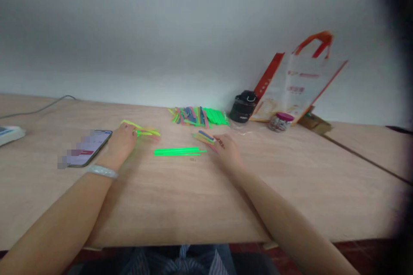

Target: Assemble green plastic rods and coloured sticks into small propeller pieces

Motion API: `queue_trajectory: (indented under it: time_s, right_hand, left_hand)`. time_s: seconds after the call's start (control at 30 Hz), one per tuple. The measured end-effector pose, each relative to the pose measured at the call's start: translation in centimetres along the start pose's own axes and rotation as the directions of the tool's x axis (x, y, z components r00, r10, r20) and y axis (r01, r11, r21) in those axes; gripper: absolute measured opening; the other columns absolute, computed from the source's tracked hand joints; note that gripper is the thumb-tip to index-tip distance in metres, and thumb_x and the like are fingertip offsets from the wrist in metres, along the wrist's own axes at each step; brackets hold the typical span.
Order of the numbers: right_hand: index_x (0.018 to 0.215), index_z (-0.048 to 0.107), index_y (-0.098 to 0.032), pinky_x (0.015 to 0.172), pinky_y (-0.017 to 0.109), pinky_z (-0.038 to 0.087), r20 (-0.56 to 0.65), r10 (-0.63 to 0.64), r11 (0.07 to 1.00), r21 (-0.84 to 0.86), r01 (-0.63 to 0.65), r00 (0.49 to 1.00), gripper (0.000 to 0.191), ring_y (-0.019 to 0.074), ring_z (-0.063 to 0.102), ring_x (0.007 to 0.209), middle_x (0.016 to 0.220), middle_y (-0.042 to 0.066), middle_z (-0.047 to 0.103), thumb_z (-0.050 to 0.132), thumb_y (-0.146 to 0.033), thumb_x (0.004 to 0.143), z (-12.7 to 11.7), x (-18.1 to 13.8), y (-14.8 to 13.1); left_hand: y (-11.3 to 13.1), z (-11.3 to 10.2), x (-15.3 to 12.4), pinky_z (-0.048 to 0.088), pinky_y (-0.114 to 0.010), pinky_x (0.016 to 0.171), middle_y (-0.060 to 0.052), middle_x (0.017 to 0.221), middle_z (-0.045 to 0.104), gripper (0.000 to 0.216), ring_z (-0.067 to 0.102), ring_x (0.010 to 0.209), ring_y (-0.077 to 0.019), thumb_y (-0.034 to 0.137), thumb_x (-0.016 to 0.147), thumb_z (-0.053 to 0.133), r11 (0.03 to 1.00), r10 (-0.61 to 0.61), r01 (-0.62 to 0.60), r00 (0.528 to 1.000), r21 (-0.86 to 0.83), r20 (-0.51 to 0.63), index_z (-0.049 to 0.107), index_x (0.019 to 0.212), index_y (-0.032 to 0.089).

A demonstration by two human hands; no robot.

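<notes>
Pinching yellow-pink strips (pixel 151 132) in L. fingers (pixel 130 131), multicol. strip bundle (pixel 205 138) in R. fingers (pixel 220 141); prob. mid-sort, calling next for loosened grip near green strips (pixel 177 151).

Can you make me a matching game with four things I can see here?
Things:
1. Jar
2. Front green strips
3. Phone
4. Bag

Clues:
A. Lies between the left hand and the right hand
B. Has an orange-red handle
C. Lies just left of the left hand
D. Has a purplish lid

Right pairs: 1-D, 2-A, 3-C, 4-B
</notes>
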State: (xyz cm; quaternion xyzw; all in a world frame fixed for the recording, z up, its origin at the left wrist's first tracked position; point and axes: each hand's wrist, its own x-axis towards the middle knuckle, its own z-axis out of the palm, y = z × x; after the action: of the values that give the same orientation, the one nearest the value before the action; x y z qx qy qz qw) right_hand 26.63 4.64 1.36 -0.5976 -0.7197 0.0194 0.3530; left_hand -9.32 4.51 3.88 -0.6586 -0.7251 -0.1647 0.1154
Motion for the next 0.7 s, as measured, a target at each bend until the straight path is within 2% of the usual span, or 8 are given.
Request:
queue_trajectory:
  time_s: [0.1, 0.2, 0.27, 0.33, 0.4, 0.5, 0.57, 0.7]
  right_hand:
    - [0.101, 0.068, -0.016, 0.085, 0.030, 0.042, 0.069, 0.005, 0.989, -0.145, 0.005, 0.998, 0.026, 0.0206, 0.056, 0.096, 0.100, 0.009, 0.065, 0.048, -0.021, 0.086, -0.2, 0.2, 0.5]
    - [0.098, 0.069, -0.016, 0.084, 0.028, 0.041, 0.145, 0.004, 0.970, -0.243, 0.032, 0.989, 0.024, 0.0197, 0.055, 0.095, 0.099, 0.009, 0.064, 0.049, -0.025, 0.087, -0.2, 0.2, 0.4]
    - [0.098, 0.069, -0.016, 0.084, 0.028, 0.040, 0.165, 0.007, 0.955, -0.293, 0.042, 0.986, 0.026, 0.0198, 0.055, 0.095, 0.100, 0.010, 0.063, 0.048, -0.027, 0.088, -0.2, 0.1, 0.1]
    - [0.098, 0.069, -0.016, 0.084, 0.029, 0.039, 0.165, 0.018, 0.939, -0.340, 0.040, 0.986, 0.026, 0.0202, 0.054, 0.094, 0.100, 0.011, 0.063, 0.048, -0.027, 0.088, -0.3, 0.0, -0.2]
    - [0.096, 0.069, -0.015, 0.083, 0.029, 0.039, 0.176, 0.029, 0.927, -0.372, 0.039, 0.984, 0.024, 0.0207, 0.054, 0.093, 0.098, 0.012, 0.062, 0.049, -0.026, 0.087, -0.3, -0.1, -0.4]
    - [0.095, 0.068, -0.015, 0.082, 0.029, 0.039, 0.192, 0.043, 0.927, -0.373, 0.032, 0.981, 0.023, 0.0204, 0.054, 0.093, 0.099, 0.011, 0.062, 0.049, -0.025, 0.087, -0.3, -0.2, -0.5]
    - [0.095, 0.068, -0.015, 0.082, 0.029, 0.039, 0.190, 0.051, 0.930, -0.367, 0.023, 0.981, 0.022, 0.0205, 0.054, 0.094, 0.100, 0.011, 0.061, 0.050, -0.025, 0.086, -0.3, -0.3, -0.5]
    - [0.094, 0.067, -0.016, 0.084, 0.030, 0.039, 0.183, 0.048, 0.928, -0.371, 0.024, 0.982, 0.020, 0.0216, 0.053, 0.096, 0.100, 0.011, 0.061, 0.054, -0.028, 0.085, -0.2, -0.3, -0.7]
  left_hand:
    - [0.1, -0.1, 0.0, 0.048, -0.035, 0.075, -0.015, 0.104, 0.059, 0.033, 0.061, 0.089, -0.0251, 0.024, 0.089, 0.036, 1.000, 0.020, -0.021, 0.999, -0.016, -0.038, 0.063, 0.104, 0.012]
    - [0.9, -0.5, -0.3, 0.047, -0.036, 0.078, -0.014, 0.104, 0.058, 0.035, 0.059, 0.091, -0.0244, 0.024, 0.091, 0.034, 0.995, 0.072, -0.081, 0.985, -0.054, -0.160, 0.061, 0.110, 0.012]
    - [2.1, -0.9, -0.8, 0.046, -0.036, 0.082, -0.012, 0.102, 0.057, 0.034, 0.056, 0.094, -0.0236, 0.023, 0.092, 0.034, 0.976, 0.169, -0.197, 0.956, -0.097, -0.238, 0.060, 0.111, 0.013]
    - [3.8, -1.0, -1.7, 0.045, -0.035, 0.086, -0.010, 0.100, 0.058, 0.031, 0.054, 0.097, -0.0220, 0.023, 0.093, 0.036, 0.917, 0.324, -0.370, 0.908, -0.147, -0.264, 0.060, 0.109, 0.015]
    - [5.9, -0.8, -2.9, 0.045, -0.033, 0.086, -0.008, 0.100, 0.058, 0.027, 0.053, 0.095, -0.0197, 0.022, 0.093, 0.039, 0.820, 0.496, -0.538, 0.839, -0.198, -0.225, 0.061, 0.107, 0.016]
    - [8.8, 0.1, -4.6, 0.045, -0.034, 0.088, -0.009, 0.108, 0.057, 0.026, 0.052, 0.100, -0.0203, 0.021, 0.092, 0.042, 0.690, 0.687, -0.694, 0.717, -0.206, -0.114, 0.059, 0.112, 0.016]
    - [10.0, 0.7, -5.4, 0.045, -0.035, 0.088, -0.009, 0.111, 0.057, 0.026, 0.050, 0.104, -0.0215, 0.025, 0.092, 0.044, 0.656, 0.734, -0.728, 0.676, -0.200, -0.056, 0.059, 0.111, 0.017]
    - [10.9, 1.5, -6.0, 0.046, -0.035, 0.086, -0.009, 0.109, 0.057, 0.024, 0.049, 0.105, -0.0223, 0.028, 0.093, 0.044, 0.646, 0.754, -0.735, 0.657, -0.205, 0.021, 0.062, 0.107, 0.018]
